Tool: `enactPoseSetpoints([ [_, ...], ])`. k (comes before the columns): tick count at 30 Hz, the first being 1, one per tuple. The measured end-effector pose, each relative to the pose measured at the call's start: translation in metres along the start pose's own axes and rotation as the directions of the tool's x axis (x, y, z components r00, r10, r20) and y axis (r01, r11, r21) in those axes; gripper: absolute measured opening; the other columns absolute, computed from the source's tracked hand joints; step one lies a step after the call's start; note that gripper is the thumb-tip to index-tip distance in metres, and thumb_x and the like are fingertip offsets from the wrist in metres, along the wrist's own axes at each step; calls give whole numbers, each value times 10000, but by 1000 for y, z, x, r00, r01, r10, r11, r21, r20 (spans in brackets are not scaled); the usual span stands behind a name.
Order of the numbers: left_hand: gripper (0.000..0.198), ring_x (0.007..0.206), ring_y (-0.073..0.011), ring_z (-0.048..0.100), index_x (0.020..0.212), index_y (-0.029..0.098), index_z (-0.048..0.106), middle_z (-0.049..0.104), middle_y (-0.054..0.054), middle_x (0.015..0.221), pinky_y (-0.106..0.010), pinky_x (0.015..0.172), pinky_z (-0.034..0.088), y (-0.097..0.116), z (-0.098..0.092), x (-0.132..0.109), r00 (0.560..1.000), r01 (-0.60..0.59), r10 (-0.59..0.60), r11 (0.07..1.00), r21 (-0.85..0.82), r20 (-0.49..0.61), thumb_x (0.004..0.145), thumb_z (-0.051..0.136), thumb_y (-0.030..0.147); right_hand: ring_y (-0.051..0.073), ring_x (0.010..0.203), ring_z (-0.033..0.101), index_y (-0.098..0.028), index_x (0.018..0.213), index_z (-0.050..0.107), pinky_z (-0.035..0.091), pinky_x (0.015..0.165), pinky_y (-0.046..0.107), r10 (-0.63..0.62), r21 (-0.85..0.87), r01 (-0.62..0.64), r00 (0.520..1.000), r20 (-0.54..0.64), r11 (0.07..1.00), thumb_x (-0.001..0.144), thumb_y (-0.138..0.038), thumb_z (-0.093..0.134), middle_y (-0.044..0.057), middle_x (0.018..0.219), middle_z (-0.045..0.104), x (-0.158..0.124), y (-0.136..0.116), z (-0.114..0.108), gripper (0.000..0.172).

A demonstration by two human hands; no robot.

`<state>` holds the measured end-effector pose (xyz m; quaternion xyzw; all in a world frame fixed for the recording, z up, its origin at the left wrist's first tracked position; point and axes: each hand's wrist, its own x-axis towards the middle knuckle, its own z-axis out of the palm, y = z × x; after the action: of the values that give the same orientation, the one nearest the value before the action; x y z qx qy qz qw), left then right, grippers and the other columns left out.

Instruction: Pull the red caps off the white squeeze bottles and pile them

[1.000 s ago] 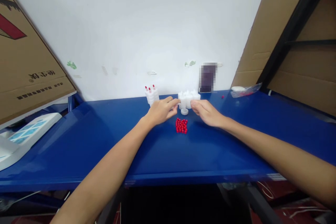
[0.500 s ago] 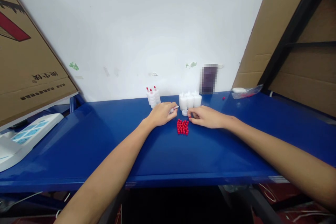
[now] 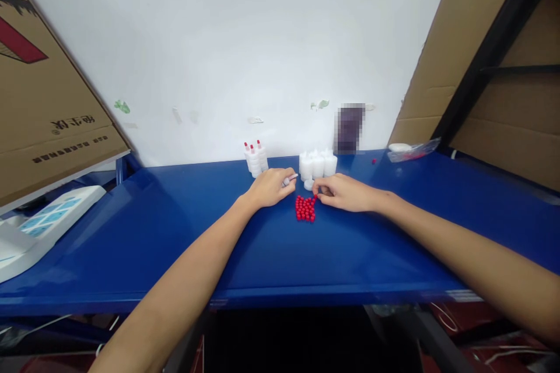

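My left hand is closed around a white pointed nozzle top, its tip sticking out to the right past the fingers. Whether a bottle is attached inside the hand is hidden. With thumb and fingertips pinched, my right hand has a small red cap at its fingertips. Below and between the hands, many red caps stand close together on the blue table. Behind my right hand is a group of white squeeze bottles without red caps. A small round white piece lies in front of them.
Behind my left hand stand several white bottles with red tips. A clear plastic bag and a lone red cap lie at the back right. A white device with blue panels sits at the left, below a cardboard box.
Both hands stay nearly in place. My right fingertips have shifted slightly, and the red cap at them shows more clearly beside the group of caps. The camera view has tilted a little.
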<state>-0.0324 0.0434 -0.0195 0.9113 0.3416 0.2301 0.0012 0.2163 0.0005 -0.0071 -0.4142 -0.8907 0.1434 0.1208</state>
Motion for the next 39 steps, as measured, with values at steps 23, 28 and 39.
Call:
enactPoseSetpoints([
  [23, 224, 765, -207, 637, 943, 213, 639, 721, -33, 872, -301, 648, 364, 6, -1, -1, 997, 69, -70, 997, 41, 35, 957, 453, 336, 120, 553, 525, -178, 965, 667, 354, 592, 267, -40, 49, 40, 999, -20, 998, 851, -190, 587, -46, 612, 582, 0, -10, 4, 140],
  [28, 220, 789, -214, 652, 959, 216, 648, 731, -40, 892, -300, 659, 376, 8, -2, -1, 995, 84, -86, 996, 42, 46, 956, 464, 336, 119, 563, 531, -172, 993, 693, 346, 590, 262, -13, 50, 15, 999, -37, 999, 871, -199, 580, -33, 642, 604, 2, -10, 8, 169],
  [39, 236, 785, -217, 648, 954, 217, 640, 724, -38, 880, -304, 656, 371, 7, -1, 0, 995, 83, -85, 996, 42, 47, 962, 452, 359, 121, 558, 515, -180, 1043, 713, 326, 587, 272, -23, 45, 26, 997, -70, 999, 928, -244, 561, -34, 633, 594, 4, -6, 14, 201],
])
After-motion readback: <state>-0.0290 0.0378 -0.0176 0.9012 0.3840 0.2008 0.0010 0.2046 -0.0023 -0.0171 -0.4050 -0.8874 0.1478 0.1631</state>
